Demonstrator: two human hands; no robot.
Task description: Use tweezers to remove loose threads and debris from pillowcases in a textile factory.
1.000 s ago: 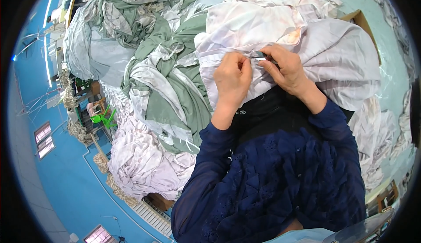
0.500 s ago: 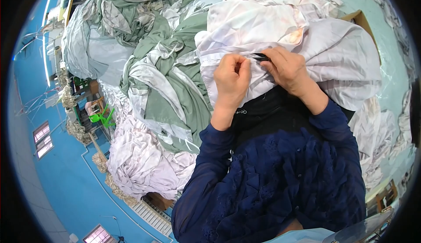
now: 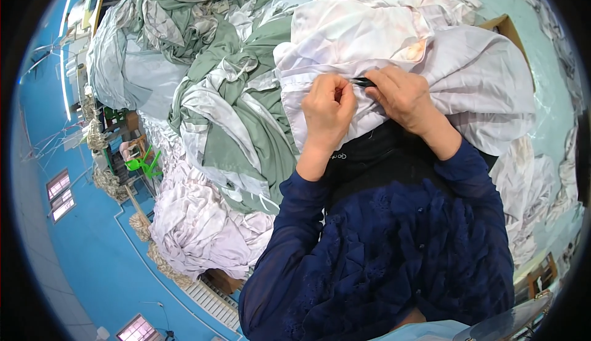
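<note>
A pale white cloth (image 3: 354, 36) with a faint peach print is spread over my lap, its hemmed edge running under both hands. At this edge my left hand (image 3: 329, 112) is closed in a pinch; whether cloth or a thread is between the fingertips is hidden. My right hand (image 3: 403, 97) grips small black thread snips (image 3: 363, 82), fingers wrapped round them. Their tips point left, close to my left thumb and forefinger and just over the cloth.
Heaped green-and-white cloth (image 3: 246, 131) lies to my left, with a pinkish-white pile (image 3: 203, 230) nearer me. A cardboard box (image 3: 510, 32) edge shows at the far right. A bright green plastic object (image 3: 144, 163) stands beyond the piles at left.
The snips have shifted slightly left, and their tips now lie nearer my left fingertips. My left hand has moved a little to the right; the cloth stays nearly still.
</note>
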